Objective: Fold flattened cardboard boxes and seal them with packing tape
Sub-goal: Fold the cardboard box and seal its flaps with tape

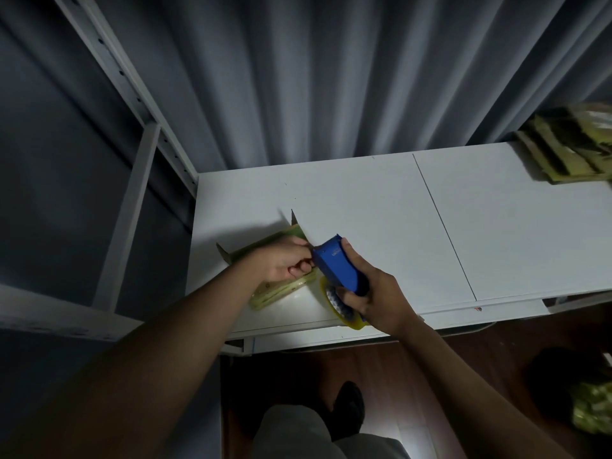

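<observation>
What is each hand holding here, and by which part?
Right hand grips the blue tape dispenser around its handle end. Left hand pinches something at the dispenser's front, over the cardboard box; what exactly is unclear.

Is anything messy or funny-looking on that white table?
A bit. The stack of flattened cardboard at the table's far right corner is fanned out unevenly and runs past the picture's edge. Near the hands, nothing looks spilled or damaged.
</observation>
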